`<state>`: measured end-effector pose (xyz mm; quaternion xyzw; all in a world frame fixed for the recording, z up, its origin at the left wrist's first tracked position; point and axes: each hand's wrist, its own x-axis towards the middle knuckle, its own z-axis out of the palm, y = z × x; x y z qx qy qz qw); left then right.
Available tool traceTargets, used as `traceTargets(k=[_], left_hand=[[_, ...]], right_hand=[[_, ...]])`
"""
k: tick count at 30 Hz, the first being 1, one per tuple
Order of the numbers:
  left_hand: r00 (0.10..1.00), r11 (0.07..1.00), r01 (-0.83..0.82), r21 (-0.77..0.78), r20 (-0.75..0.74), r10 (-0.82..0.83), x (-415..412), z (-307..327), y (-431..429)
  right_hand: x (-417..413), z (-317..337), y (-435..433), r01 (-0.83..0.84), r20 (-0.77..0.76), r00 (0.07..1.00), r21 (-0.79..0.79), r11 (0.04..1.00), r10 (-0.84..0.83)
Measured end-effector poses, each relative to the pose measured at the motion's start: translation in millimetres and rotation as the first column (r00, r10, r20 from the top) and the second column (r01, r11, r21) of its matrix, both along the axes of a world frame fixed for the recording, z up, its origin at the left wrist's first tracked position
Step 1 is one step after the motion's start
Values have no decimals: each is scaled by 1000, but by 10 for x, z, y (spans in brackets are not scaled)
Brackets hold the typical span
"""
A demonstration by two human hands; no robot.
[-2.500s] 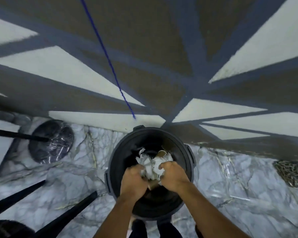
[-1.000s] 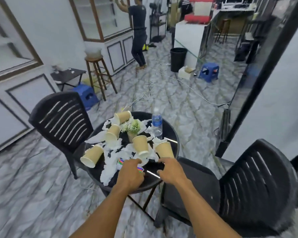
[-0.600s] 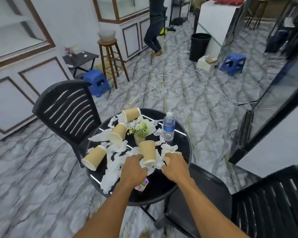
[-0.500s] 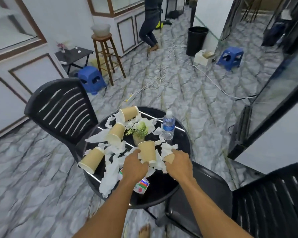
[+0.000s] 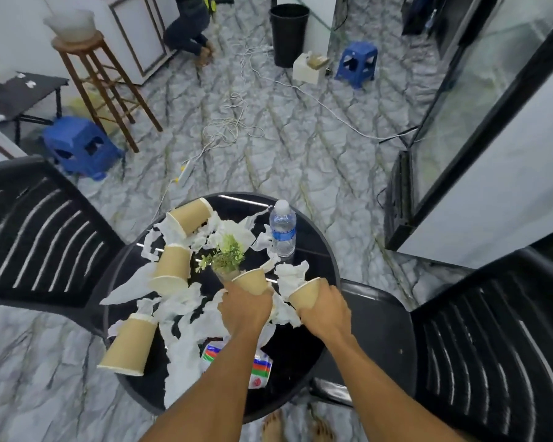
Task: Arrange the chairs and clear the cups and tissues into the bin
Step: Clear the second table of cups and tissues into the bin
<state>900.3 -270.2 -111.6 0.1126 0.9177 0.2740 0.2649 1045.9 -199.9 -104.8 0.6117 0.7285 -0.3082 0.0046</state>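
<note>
Left grip (image 5: 243, 309) now wrapped round upturned paper cup (image 5: 253, 282), which stood upright on worktop (image 5: 300, 346) half second ago and now tilts. Right grip (image 5: 324, 311) closed firmer on second paper cup (image 5: 304, 296), more of it showing. Background person (image 5: 189, 27) gone from standing to crouch.

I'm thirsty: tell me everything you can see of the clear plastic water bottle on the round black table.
The clear plastic water bottle stands upright, white cap on, a blue label round its middle. It sits at the far right of the round black table, beside the green plant; torn white tissue lies against its base.
</note>
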Motion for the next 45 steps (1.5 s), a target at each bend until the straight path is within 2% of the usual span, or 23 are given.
traceTargets(k=[7,12,17,21,26,30,35,41,45], left_hand=[[997,999,-32,39,70,30,57,43,-42],[997,991,71,111,-38,-67,162,217,-154],[972,957,187,222,-180,-149,455,497,-216],[943,860,305,410,-254,-213,943,706,-201],[887,664,448,598,-204,-415,2062,996,-250],[776,534,566,629,-186,-603,3104,1125,-478],[577,343,683,644,-189,-795,4389,1162,-878],[273,120,806,580,-184,-944,5584,1046,-1295],[64,-30,875,484,-176,-982,6204,803,-1508]], right_hand=[[-10,53,-31,40,-48,998,25,999,-39],[47,134,-108,106,-132,987,76,991,-95],[339,376,-171,245,-289,935,100,964,-207],[893,673,-258,389,-421,859,166,906,-292],[2028,1103,-557,594,-572,730,257,763,-375],[3145,1283,-1062,740,-600,627,258,621,-497],[4477,1317,-1832,867,-605,486,243,435,-631],[5665,1079,-2755,965,-561,261,141,220,-785],[6196,857,-3316,994,-515,104,79,73,-851]])
